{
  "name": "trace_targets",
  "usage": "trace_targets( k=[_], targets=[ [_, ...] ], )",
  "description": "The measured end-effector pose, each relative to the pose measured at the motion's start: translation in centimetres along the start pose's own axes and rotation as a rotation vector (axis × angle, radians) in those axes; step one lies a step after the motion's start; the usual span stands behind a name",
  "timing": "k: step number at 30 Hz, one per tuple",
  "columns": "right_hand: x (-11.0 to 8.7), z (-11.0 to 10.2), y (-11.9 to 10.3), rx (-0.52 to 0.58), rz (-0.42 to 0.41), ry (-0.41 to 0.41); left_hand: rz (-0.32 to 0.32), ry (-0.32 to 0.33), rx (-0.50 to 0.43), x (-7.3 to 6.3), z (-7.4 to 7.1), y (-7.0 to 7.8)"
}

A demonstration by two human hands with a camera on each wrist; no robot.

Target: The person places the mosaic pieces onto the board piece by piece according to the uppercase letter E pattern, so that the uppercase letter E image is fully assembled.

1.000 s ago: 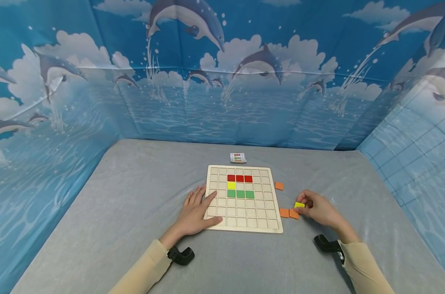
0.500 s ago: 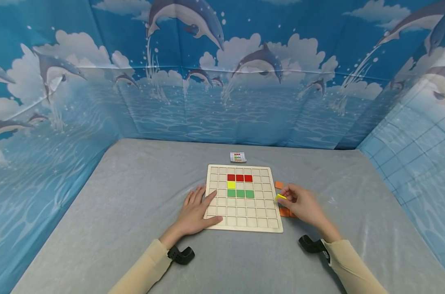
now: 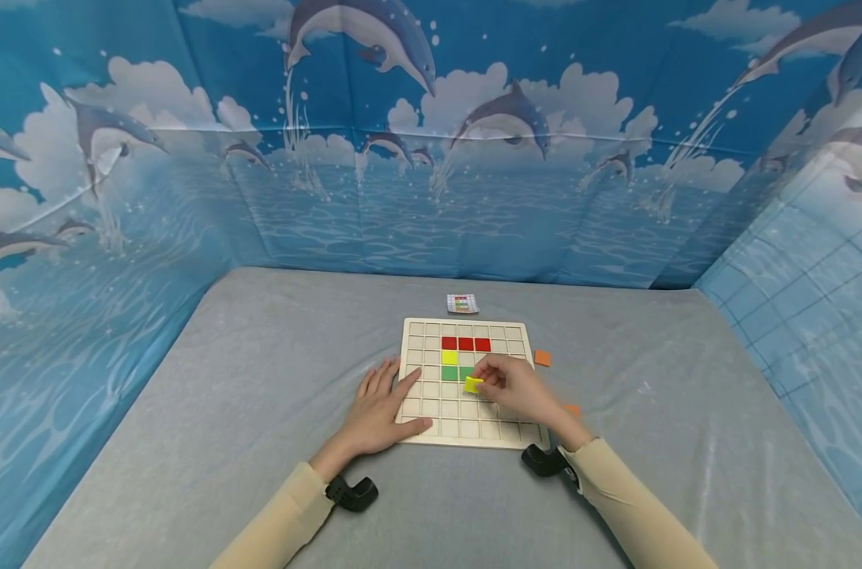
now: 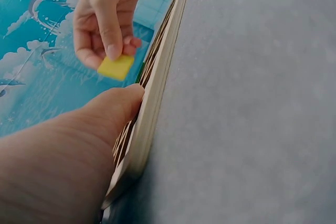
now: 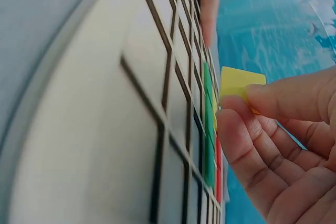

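Observation:
A wooden grid board (image 3: 466,431) lies on the table, holding a row of red tiles (image 3: 466,344), one yellow tile (image 3: 449,358) and a row of green tiles (image 3: 449,373), partly covered by the right hand. My left hand (image 3: 379,411) rests on the board's left edge with its fingers spread. Between thumb and fingers my right hand (image 3: 519,391) pinches a second yellow tile (image 5: 241,83), tilted and held above the board near the green row. The left wrist view also shows this pinched yellow tile (image 4: 116,67) raised off the board.
Right of the board lie an orange tile (image 3: 542,358) and, partly hidden by the right wrist, more orange (image 3: 572,410). A small printed card (image 3: 462,303) with a coloured grid sits behind the board. A dolphin-print curtain (image 3: 431,213) borders the grey table.
My right hand has carried the pinched yellow tile leftward from beside the orange tiles to over the board. The left hand has stayed in place on the board's edge.

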State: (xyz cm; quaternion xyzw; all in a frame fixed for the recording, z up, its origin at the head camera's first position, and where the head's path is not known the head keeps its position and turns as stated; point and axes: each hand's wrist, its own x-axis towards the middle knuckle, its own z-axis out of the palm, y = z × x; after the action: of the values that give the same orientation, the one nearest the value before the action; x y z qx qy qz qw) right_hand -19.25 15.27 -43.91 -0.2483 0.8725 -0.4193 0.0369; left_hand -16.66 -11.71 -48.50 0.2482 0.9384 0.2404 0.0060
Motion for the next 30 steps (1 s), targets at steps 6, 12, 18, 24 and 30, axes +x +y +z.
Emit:
trace_targets(
  k=[6,12,18,24,30],
  targets=[
    [1.1,1.6,-0.7,0.018,-0.007,0.002,0.000,0.003,-0.006,0.0,-0.1,0.1],
    [1.7,2.6,-0.9,-0.008,-0.010,-0.005,0.019,0.026,-0.011,0.1,0.0,0.1],
    [1.8,3.1,-1.1,-0.041,-0.001,-0.005,0.025,0.033,-0.004,0.0,0.0,0.0],
    [1.7,3.3,-0.9,-0.087,0.006,0.018,0.024,0.032,0.005,0.0,-0.2,0.3],
    [1.6,3.4,-0.8,-0.149,-0.008,0.036,0.018,0.027,0.008,-0.1,-0.2,0.2]
  ],
)
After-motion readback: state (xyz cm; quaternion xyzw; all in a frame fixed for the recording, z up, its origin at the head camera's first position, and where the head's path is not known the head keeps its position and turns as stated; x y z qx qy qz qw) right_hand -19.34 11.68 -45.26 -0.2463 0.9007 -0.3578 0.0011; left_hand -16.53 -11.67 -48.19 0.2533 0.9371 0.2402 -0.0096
